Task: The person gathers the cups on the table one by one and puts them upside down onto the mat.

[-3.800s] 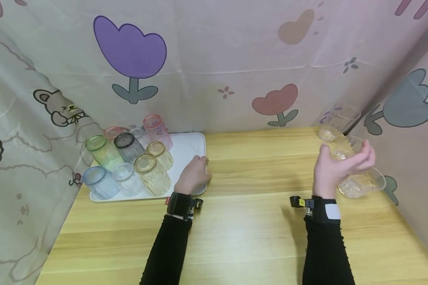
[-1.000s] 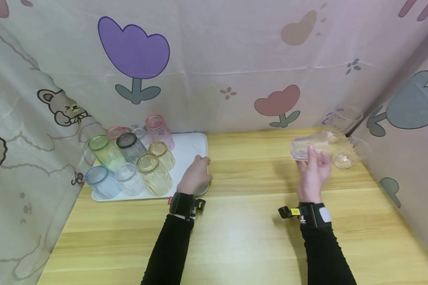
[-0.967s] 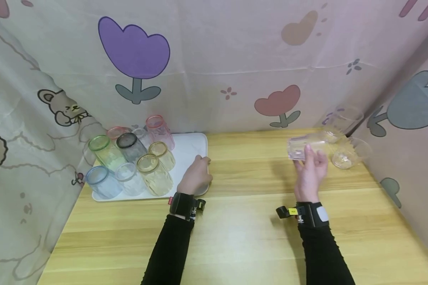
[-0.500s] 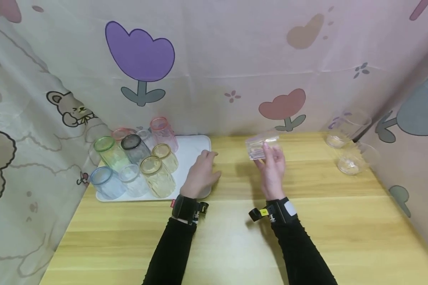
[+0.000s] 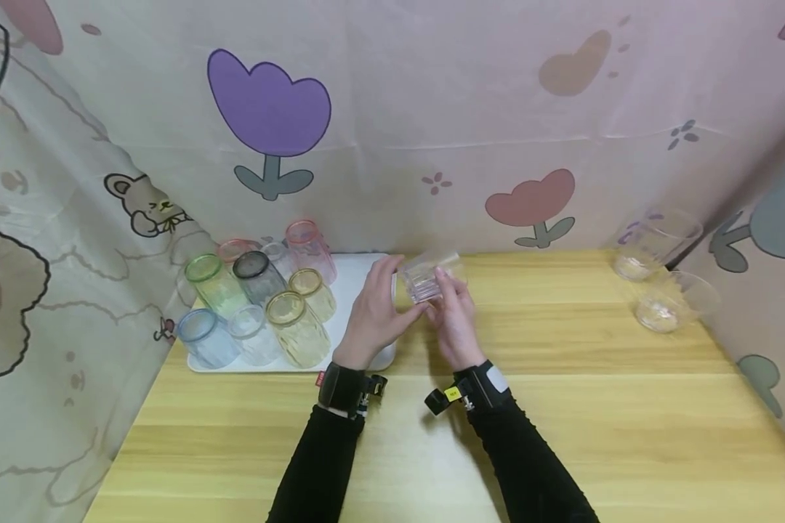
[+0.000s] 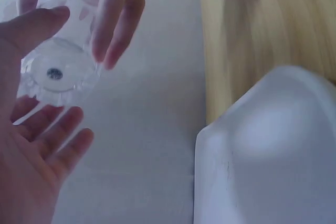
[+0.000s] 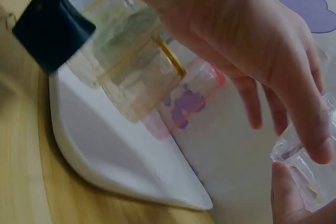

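A clear glass tumbler (image 5: 424, 280), tilted with its base toward the left, is held by my right hand (image 5: 454, 319) above the table beside the tray. My left hand (image 5: 374, 316) is at the glass's base, thumb and fingers spread around it. In the left wrist view the round base of the tumbler (image 6: 60, 69) lies between the left thumb and fingers; whether they press on it I cannot tell. The right wrist view shows the tumbler (image 7: 310, 169) only in part, cut by the frame edge.
The white tray (image 5: 349, 290) carries several tinted and clear glasses, among them a blue glass (image 5: 209, 340), a green glass (image 5: 217, 287) and a pink glass (image 5: 314, 254). Two clear glasses (image 5: 667, 305) stand at the table's far right corner. A patterned curtain (image 5: 392, 145) borders the back.
My right hand has picked up a clear glass from the right corner and carried it left to the tray. My left hand has left the tray's edge and risen to the glass's base.
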Demonstrator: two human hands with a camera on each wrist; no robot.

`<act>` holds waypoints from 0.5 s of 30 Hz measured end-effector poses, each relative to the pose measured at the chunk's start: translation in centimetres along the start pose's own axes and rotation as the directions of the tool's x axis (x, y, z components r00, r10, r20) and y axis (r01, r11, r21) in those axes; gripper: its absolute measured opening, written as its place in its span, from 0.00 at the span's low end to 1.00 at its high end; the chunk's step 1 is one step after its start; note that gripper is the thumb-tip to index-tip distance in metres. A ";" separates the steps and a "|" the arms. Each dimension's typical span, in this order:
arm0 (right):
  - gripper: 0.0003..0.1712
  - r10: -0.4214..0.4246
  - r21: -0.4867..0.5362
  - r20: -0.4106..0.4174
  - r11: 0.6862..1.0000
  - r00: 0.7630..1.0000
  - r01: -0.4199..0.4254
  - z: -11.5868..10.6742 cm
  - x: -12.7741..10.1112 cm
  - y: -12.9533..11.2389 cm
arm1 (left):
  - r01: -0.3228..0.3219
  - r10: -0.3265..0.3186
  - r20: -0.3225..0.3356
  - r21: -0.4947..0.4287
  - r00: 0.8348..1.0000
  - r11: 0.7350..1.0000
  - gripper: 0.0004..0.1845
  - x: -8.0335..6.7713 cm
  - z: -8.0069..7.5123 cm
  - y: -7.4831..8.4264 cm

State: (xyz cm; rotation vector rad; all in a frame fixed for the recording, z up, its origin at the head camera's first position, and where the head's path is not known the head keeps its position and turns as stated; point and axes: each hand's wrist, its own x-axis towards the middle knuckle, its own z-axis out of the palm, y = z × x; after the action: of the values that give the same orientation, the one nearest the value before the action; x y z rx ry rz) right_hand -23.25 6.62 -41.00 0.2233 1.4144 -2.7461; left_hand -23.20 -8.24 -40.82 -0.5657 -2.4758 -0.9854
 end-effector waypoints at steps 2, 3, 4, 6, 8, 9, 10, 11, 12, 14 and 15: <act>0.22 0.022 0.000 0.010 1.000 1.000 -0.022 0.2 -0.1 0.3 | -0.016 0.016 -0.027 -0.004 1.000 1.000 0.50 -0.1 0.1 0.0; 0.24 0.031 -0.002 0.016 1.000 0.999 -0.031 0.3 -0.2 0.4 | -0.024 0.024 -0.038 -0.004 0.999 1.000 0.50 -0.1 0.2 0.0; 0.25 0.037 -0.006 0.024 0.999 0.999 -0.037 0.3 -0.3 0.5 | -0.033 0.032 -0.047 -0.005 0.998 0.999 0.50 -0.1 0.2 0.0; 0.26 0.048 -0.009 0.038 0.999 0.998 -0.048 0.5 -0.4 0.7 | -0.055 0.054 -0.068 -0.011 0.996 0.998 0.49 -0.2 0.2 -0.1; 0.26 0.059 -0.008 0.045 0.998 0.997 -0.058 0.6 -0.4 0.9 | -0.080 0.078 -0.084 -0.020 0.993 0.997 0.48 -0.2 0.3 -0.2; 0.26 0.064 -0.009 0.050 0.998 0.997 -0.064 0.6 -0.4 1.0 | -0.089 0.086 -0.088 -0.024 0.992 0.996 0.46 -0.2 0.3 -0.3; 0.26 0.071 -0.008 0.057 0.997 0.996 -0.070 0.5 -0.3 1.0 | -0.096 0.093 -0.092 -0.029 0.991 0.995 0.45 -0.2 0.3 -0.4; 0.27 0.080 -0.006 0.064 0.997 0.995 -0.080 0.5 -0.3 1.1 | -0.101 0.097 -0.094 -0.031 0.991 0.994 0.44 -0.2 0.2 -0.5; 0.27 0.090 -0.007 0.075 0.996 0.993 -0.090 0.4 -0.2 1.1 | -0.106 0.102 -0.097 -0.034 0.990 0.994 0.43 -0.1 0.2 -0.6; 0.29 0.109 -0.016 0.100 0.994 0.989 -0.108 0.3 0.0 1.1 | -0.115 0.111 -0.105 -0.031 0.988 0.993 0.42 -0.1 0.1 -0.7; 0.30 0.116 -0.022 0.121 0.993 0.986 -0.114 0.1 0.1 1.0 | -0.120 0.117 -0.112 -0.028 0.987 0.992 0.41 0.0 0.1 -0.8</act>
State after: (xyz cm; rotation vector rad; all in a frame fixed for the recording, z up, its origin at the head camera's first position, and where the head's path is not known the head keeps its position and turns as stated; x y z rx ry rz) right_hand -23.22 5.91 -41.75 0.1288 1.3462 -2.6076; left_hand -23.59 -8.70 -41.29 -0.6441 -2.3042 -0.9874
